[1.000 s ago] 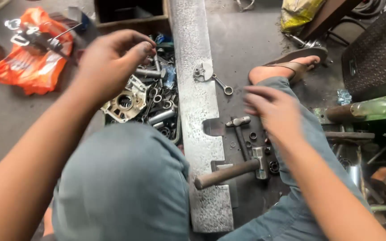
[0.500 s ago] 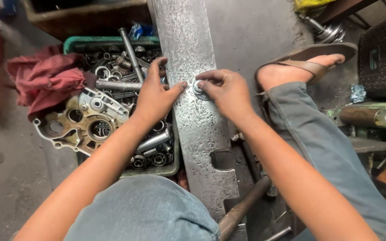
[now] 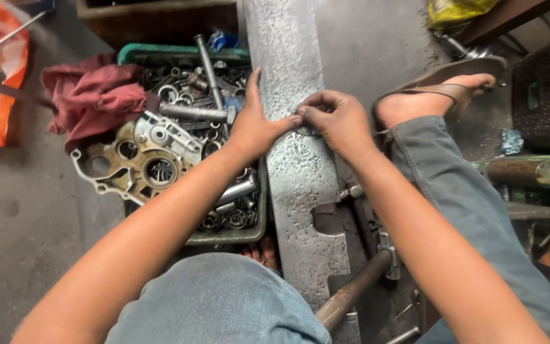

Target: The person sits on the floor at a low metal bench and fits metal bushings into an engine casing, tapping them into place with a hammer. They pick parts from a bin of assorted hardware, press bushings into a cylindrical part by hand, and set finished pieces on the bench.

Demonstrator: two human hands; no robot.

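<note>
Still both hands on the metal bar (image 3: 294, 185), right hand (image 3: 335, 121) pinched shut, left hand (image 3: 256, 124) open.

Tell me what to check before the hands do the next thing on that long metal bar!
1. Both hands meet on the metal bar: ok; left hand and right hand touch there.
2. Small part pinched firmly: cannot tell; fingers hide it.
3. Bar lies flat: ok.
4. Foot away from the fingers: ok.
5. Hammer within reach: ok, beside the right arm.
6. Parts tray close: ok, under the left arm.
</note>
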